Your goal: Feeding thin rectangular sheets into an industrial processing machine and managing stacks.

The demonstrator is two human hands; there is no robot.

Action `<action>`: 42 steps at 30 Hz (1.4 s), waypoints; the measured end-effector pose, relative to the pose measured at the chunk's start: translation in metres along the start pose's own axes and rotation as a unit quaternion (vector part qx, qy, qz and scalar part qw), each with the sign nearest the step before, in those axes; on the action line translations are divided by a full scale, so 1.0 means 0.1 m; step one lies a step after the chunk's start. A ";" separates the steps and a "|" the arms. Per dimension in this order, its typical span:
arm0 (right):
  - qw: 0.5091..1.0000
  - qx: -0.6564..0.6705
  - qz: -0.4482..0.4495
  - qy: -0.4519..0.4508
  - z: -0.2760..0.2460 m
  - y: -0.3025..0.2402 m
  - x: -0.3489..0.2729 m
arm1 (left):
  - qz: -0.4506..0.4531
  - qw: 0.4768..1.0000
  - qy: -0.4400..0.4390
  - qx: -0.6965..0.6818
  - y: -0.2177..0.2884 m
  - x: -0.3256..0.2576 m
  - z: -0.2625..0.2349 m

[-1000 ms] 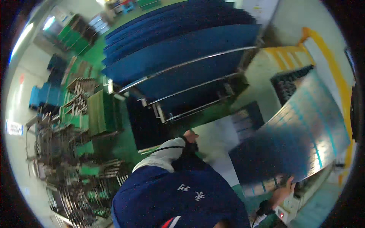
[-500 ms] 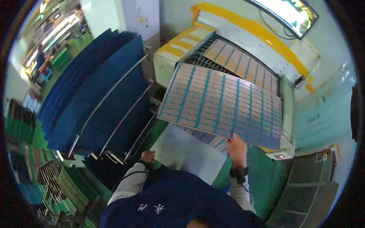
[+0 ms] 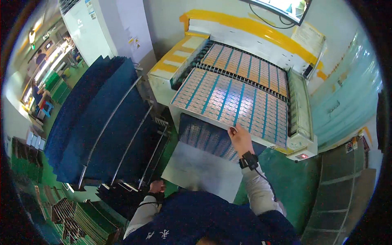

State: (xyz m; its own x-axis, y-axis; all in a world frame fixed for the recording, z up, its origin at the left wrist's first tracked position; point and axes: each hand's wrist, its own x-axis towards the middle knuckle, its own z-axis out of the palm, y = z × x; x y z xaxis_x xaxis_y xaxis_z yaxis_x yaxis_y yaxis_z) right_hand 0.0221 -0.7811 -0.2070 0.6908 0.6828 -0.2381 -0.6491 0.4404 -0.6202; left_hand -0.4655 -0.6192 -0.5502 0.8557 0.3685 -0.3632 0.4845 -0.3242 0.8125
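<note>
A large copper-coloured circuit board panel [image 3: 228, 102] with teal strips lies on the rollers at the near end of a conveyor machine [image 3: 300, 112]. My right hand [image 3: 241, 142] pinches the near edge of this panel between thumb and fingers. Farther in on the rollers lies a second similar panel [image 3: 245, 65], apart from the first by a narrow strip of bare rollers. Low beside the rack, my left hand [image 3: 157, 187] has its fingers partly stretched and holds nothing.
Left of me, a metal rack [image 3: 118, 108] holds several upright dark blue panels [image 3: 81, 126]. A pale board [image 3: 200, 167] sits before my body, below the machine. Stacked green panels [image 3: 92, 220] stand lower left, dark panels [image 3: 335, 200] lower right. A screen [image 3: 286, 9] hangs above.
The panel in my right hand has come down from a tilted position and now lies level with the rollers, in line with the far panel. My left hand stays low by the rack.
</note>
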 end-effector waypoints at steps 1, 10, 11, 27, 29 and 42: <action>1.000 0.004 0.018 0.003 0.03 0.04 0.08 | 0.000 1.000 0.018 -0.004 -0.08 -0.10 0.02; 0.991 -0.065 0.113 0.002 0.18 -0.05 0.42 | -0.173 0.717 0.006 -0.675 0.01 -0.50 0.14; 0.992 -0.056 0.114 0.010 0.08 -0.10 0.46 | -0.242 0.745 0.041 -0.621 0.27 -0.43 0.09; 0.869 -0.493 -0.042 0.017 -1.78 0.25 0.25 | -0.286 0.746 0.024 -0.601 0.33 -0.35 0.01; 0.516 -0.821 -0.242 -0.029 -2.69 0.29 0.31 | -0.299 0.725 0.003 -0.620 0.25 -0.31 0.00; 0.753 -0.524 -0.192 0.347 -3.23 0.21 0.05 | -0.273 0.909 0.067 -0.307 1.09 -0.14 -0.16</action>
State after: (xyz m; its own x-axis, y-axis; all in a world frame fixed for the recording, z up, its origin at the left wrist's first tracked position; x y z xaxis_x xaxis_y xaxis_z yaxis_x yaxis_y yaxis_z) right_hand 0.1149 -0.9572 -0.4629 1.0000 -0.0077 0.0021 -0.0013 -0.4233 -0.9060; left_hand -0.4279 -0.6459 -0.4495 0.4677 0.4444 -0.7641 0.6036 0.4710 0.6433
